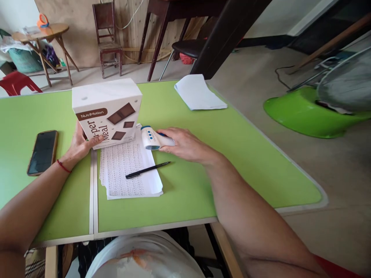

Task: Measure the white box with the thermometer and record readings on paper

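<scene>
My left hand (pixel 82 141) grips the lower left corner of a white NutriMotion box (pixel 110 110), its thumb pressed on the printed front. The box is tilted above the green table, over the far end of a stack of handwritten sheets (pixel 124 170). In my right hand (pixel 185 143) is a white and blue handheld infrared thermometer (pixel 150 138), fingers wrapped round its handle. It lies low over the sheets' upper right edge; whether it touches them I cannot tell. A black pen (pixel 147 170) rests across the sheets, just below the thermometer.
On the green table (pixel 246 170), a phone (pixel 43 152) lies left of my left hand and blank white paper (pixel 199 92) at the far edge. A metal seam (pixel 93 193) crosses the tabletop. Beyond stand a small chair (pixel 107 36), a round table (pixel 58 30) and a dark post (pixel 226 38).
</scene>
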